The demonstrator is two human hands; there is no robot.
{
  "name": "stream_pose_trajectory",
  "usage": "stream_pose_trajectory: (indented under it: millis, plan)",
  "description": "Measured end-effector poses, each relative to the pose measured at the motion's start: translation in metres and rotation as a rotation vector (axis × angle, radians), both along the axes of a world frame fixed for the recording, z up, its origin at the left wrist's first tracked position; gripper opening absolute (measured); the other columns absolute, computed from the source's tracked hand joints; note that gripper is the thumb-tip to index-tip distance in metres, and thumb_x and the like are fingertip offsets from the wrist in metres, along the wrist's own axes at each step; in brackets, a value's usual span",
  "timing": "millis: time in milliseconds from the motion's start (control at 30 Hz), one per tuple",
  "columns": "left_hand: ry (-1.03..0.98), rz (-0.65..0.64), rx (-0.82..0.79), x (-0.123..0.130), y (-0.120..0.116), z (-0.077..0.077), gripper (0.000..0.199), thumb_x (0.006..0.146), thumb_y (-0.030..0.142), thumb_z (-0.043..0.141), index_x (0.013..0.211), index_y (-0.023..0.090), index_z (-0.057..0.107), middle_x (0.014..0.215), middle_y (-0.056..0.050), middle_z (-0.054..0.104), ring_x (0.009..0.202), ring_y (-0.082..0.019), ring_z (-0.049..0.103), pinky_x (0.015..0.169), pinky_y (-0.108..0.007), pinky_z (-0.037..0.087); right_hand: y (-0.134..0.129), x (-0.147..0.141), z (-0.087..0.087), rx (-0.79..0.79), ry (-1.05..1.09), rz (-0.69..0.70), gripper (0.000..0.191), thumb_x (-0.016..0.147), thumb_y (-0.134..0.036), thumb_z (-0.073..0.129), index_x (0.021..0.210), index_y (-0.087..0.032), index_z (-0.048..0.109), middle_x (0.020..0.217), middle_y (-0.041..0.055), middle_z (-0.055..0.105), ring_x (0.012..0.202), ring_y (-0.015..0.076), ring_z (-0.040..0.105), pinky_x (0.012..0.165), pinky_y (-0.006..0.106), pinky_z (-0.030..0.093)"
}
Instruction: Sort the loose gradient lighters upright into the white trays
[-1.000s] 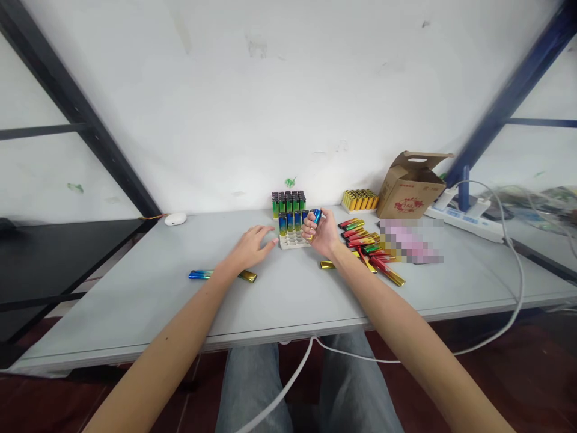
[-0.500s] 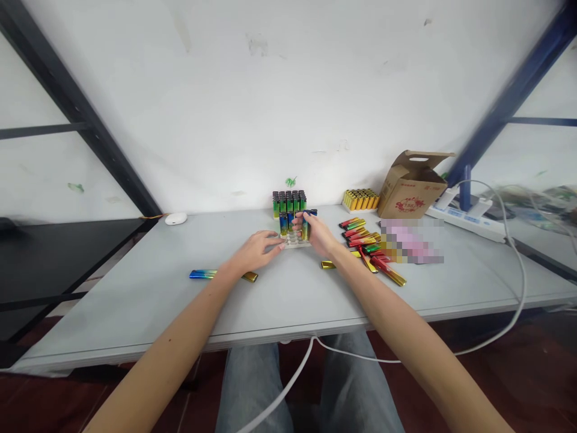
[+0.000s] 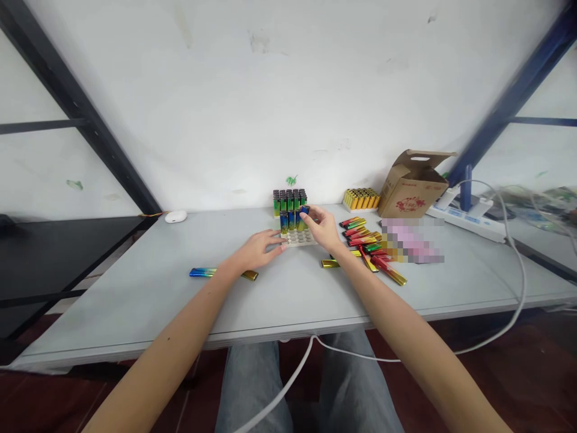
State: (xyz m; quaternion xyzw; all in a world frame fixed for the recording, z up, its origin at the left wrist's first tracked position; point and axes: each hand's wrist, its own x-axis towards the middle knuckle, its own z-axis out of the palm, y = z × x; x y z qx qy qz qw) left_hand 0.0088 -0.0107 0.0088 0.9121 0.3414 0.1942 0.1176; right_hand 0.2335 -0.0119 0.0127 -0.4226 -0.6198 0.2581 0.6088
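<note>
A white tray with holes [image 3: 301,239] stands mid-table, with several blue-and-gold lighters [image 3: 283,222] upright along its back. My right hand [image 3: 321,226] is at the tray's right side, thumb and fingers closed on a blue-topped lighter [image 3: 305,210] that leans a little. At the tray's left front corner rests my left hand [image 3: 262,248], fingers apart and holding nothing. Directly behind stands a block of green lighters with black tops [image 3: 290,201]. Two more lighters lie near my left forearm, one of them blue and gold [image 3: 202,272].
Loose red, gold and green lighters [image 3: 372,246] are piled on the right. Behind them are a tray of yellow lighters [image 3: 361,198], an open cardboard box [image 3: 410,195] and a power strip [image 3: 469,222]. A white case [image 3: 175,216] sits at back left.
My right hand has shifted slightly right and up, with the lighter it holds now near the standing row. More of the tray's holes show. My left hand has barely moved.
</note>
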Motion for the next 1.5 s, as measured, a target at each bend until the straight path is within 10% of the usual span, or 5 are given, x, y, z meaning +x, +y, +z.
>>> stream_pose_trajectory:
  millis: [1100, 1500]
  plan:
    - [-0.022, -0.059, -0.048, -0.001, -0.001, 0.003, 0.051, 0.097, 0.057, 0.036, 0.130, 0.028, 0.063, 0.147, 0.000, 0.049, 0.134, -0.025, 0.048, 0.113, -0.040, 0.037, -0.005, -0.007, -0.014, 0.185, -0.497, -0.136, 0.031, 0.092, -0.021, 0.048, 0.122, -0.021, 0.057, 0.110, 0.0084, 0.064, 0.089, 0.0202, 0.062, 0.082, 0.035, 0.052]
    - [-0.334, 0.260, -0.284, 0.004, 0.003, 0.005, 0.060, 0.099, 0.053, 0.023, 0.110, 0.020, 0.073, 0.124, -0.003, 0.068, 0.121, -0.025, 0.059, 0.110, -0.038, 0.039, -0.012, -0.010, -0.009, 0.260, -0.756, -0.340, 0.040, 0.088, -0.023, 0.049, 0.126, -0.018, 0.060, 0.148, 0.0153, 0.040, 0.141, 0.0333, 0.028, 0.112, 0.055, 0.030]
